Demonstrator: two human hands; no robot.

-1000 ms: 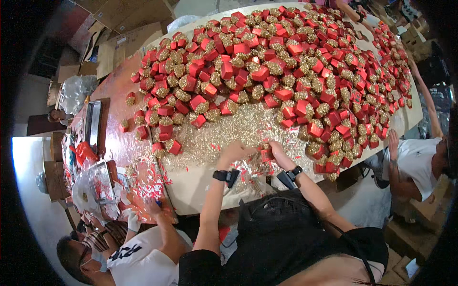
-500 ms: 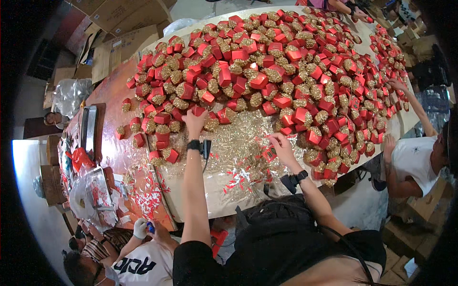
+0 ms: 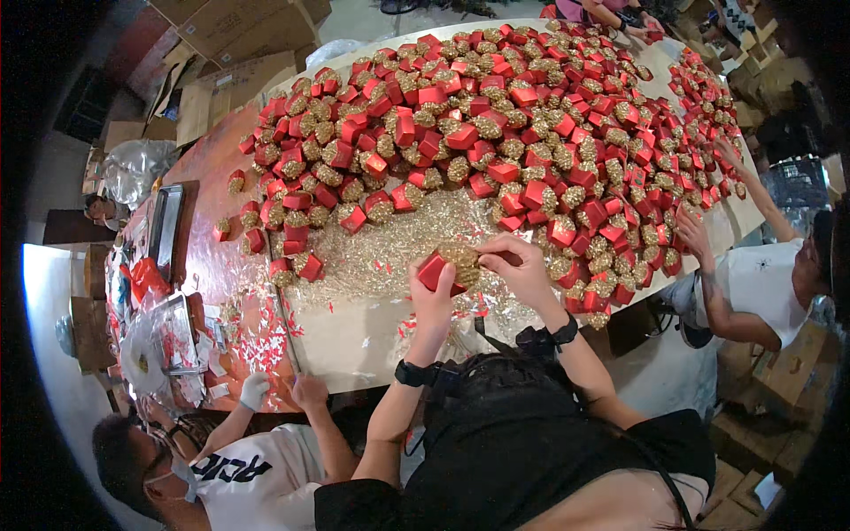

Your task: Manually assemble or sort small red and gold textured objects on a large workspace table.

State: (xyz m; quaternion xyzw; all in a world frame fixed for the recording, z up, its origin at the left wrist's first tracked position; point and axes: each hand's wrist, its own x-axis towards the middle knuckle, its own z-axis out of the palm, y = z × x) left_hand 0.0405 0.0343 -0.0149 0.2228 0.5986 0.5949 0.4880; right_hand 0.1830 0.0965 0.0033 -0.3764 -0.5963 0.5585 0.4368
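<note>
In front of me my left hand (image 3: 431, 303) is closed round a small red faceted pot (image 3: 431, 272) with a bumpy gold glitter top (image 3: 459, 263). The pot lies tilted, its gold side facing right. My right hand (image 3: 524, 273) touches the right edge of that top, thumb and fingertips pinched together; whatever may be between them is too small to make out. Beyond both hands spreads a large heap of similar red-and-gold pots (image 3: 460, 135). Gold glitter (image 3: 390, 243) is scattered over the table between the heap and my hands.
Red and white scraps (image 3: 266, 345) lie on the table at the left. Metal trays (image 3: 166, 226) stand at the far left. A person in a white shirt (image 3: 252, 465) works at my left; another person (image 3: 760, 288) reaches into the heap from the right. Cardboard boxes (image 3: 235, 35) stand behind.
My left hand has come back from the heap toward me with a red-and-gold pot in it. My right hand has moved slightly nearer and meets the pot's gold top.
</note>
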